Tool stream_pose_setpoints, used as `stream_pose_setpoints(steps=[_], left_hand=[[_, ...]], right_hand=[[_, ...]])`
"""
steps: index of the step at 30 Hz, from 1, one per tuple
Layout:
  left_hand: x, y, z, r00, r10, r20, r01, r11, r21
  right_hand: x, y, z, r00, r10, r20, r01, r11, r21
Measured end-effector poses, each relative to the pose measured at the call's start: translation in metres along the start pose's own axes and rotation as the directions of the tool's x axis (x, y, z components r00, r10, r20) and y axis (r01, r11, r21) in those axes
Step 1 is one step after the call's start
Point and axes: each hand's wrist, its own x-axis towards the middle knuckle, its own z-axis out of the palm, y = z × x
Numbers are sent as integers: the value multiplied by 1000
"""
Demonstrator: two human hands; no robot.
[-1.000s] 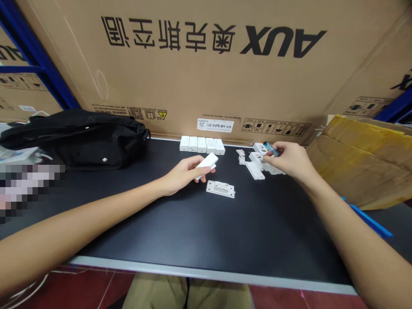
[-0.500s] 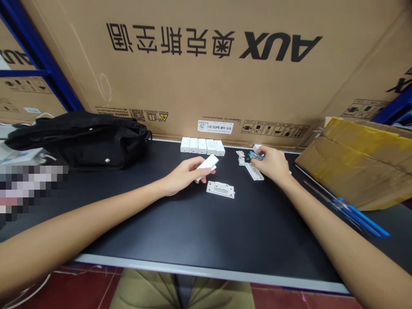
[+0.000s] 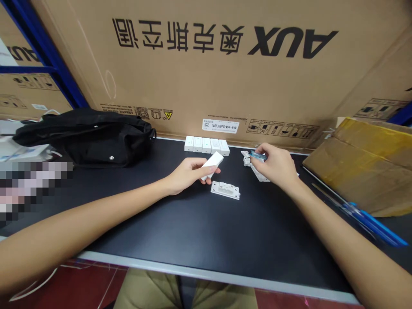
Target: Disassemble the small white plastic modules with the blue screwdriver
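My left hand (image 3: 190, 174) is closed around a white plastic housing (image 3: 213, 165), with its thumb along the near side. Just in front of it on the table lies a white plastic base plate (image 3: 225, 190) with a raised, moulded middle. Over on the right, my right hand (image 3: 276, 163) pinches a small flat blue-grey piece (image 3: 258, 156); its exact kind is too small to make out. Beneath and beside those fingers are another white plate (image 3: 261, 175), partly covered by the hand, and small white plastic parts (image 3: 246, 161).
Several white boxed units (image 3: 206, 146) stand in a row at the table's back edge. A black bag (image 3: 86, 137) lies at the left. A taped carton (image 3: 360, 167) and blue-handled tools (image 3: 375, 223) occupy the right. Behind rises a large cardboard box (image 3: 193, 81).
The view has turned slightly left, so everything sits a little further right. The right hand still pinches the blue-grey piece and now hides more of the parts behind it. The left grip is unchanged.
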Motion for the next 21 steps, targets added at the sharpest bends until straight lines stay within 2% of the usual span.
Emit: stream_pose_setpoints(steps=[6, 12, 15, 21], left_hand=[[0, 0, -1, 999, -8, -36, 7, 1000, -12], [0, -2, -2, 999, -29, -25, 27, 999, -46], [-1, 0, -1, 1000, 5, 16, -5, 1000, 19], [-4, 8, 1, 997, 20, 73, -32, 985, 170]], right_hand=[[-11, -22, -5, 982, -183, 36, 175, 970, 168], [-29, -50, -9, 933, -355, 60, 298, 854, 427], [-35, -59, -7, 907, -410, 93, 308, 799, 517], [-39, -64, -4, 891, -415, 184, 240, 775, 585]])
